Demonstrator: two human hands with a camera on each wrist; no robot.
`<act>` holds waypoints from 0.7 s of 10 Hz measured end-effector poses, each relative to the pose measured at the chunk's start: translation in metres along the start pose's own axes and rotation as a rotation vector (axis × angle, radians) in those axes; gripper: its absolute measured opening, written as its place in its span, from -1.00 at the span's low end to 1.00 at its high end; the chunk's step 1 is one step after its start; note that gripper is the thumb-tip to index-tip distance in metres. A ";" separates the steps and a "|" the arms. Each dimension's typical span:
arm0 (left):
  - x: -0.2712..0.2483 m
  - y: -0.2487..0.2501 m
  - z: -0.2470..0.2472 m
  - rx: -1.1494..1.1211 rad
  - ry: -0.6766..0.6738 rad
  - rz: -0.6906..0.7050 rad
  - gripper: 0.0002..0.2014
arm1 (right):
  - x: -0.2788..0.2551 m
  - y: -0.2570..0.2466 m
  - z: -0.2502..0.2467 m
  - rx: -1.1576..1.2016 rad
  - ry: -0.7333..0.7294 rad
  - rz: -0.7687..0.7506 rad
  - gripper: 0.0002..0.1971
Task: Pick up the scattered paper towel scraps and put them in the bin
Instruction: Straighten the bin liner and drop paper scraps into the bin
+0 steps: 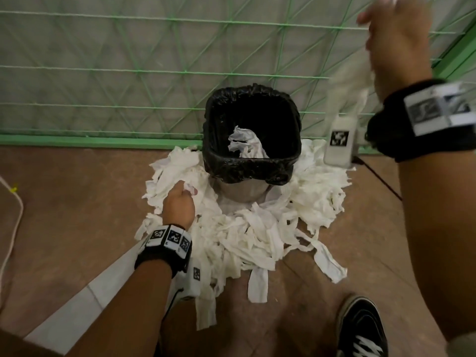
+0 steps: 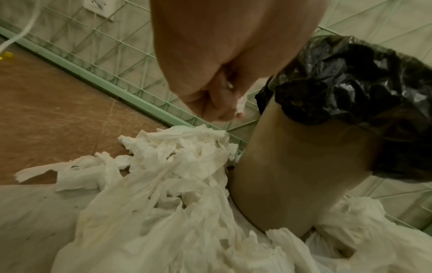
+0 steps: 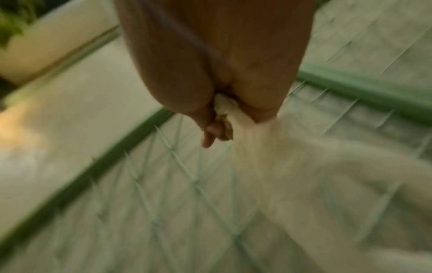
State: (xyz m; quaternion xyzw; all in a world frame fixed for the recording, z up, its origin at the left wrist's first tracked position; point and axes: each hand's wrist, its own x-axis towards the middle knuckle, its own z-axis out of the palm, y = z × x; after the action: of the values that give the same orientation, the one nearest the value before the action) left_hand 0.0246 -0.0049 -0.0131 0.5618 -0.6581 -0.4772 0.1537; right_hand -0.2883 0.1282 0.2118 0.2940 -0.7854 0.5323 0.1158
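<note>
A bin (image 1: 252,130) lined with a black bag stands against the green mesh fence, one scrap of paper towel (image 1: 244,143) lying inside it. White paper towel scraps (image 1: 244,233) are heaped on the floor around its base. My left hand (image 1: 180,199) is down in the heap left of the bin, fingers curled around a small scrap (image 2: 240,105). My right hand (image 1: 396,34) is raised high at the upper right, gripping a bunch of scraps (image 1: 353,81) that trails down below it, blurred. In the right wrist view the fingers (image 3: 215,129) are closed on the white paper (image 3: 268,157).
Behind the bin runs a green wire fence (image 1: 128,73) with a green base rail. A white cable (image 1: 13,215) lies at the far left on the brown floor. A black shoe (image 1: 360,328) stands at the lower right, and a dark cord (image 1: 381,181) runs right of the heap.
</note>
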 end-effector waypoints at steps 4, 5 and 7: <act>-0.002 0.088 -0.021 -0.304 0.250 0.332 -0.80 | 0.009 -0.034 0.084 -0.015 -0.352 -0.147 -0.67; -0.009 0.126 -0.024 -0.283 0.205 0.468 -0.85 | -0.071 -0.036 0.102 -0.210 -0.674 -0.031 -0.45; -0.012 0.202 -0.007 -0.252 -0.057 0.578 -0.75 | -0.072 -0.010 0.099 -0.033 -0.777 0.126 -0.39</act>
State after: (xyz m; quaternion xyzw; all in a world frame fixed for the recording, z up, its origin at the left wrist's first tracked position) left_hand -0.0859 -0.0148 0.1564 0.3143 -0.7302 -0.5072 0.3330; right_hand -0.2122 0.0608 0.1440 0.4226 -0.7958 0.3746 -0.2183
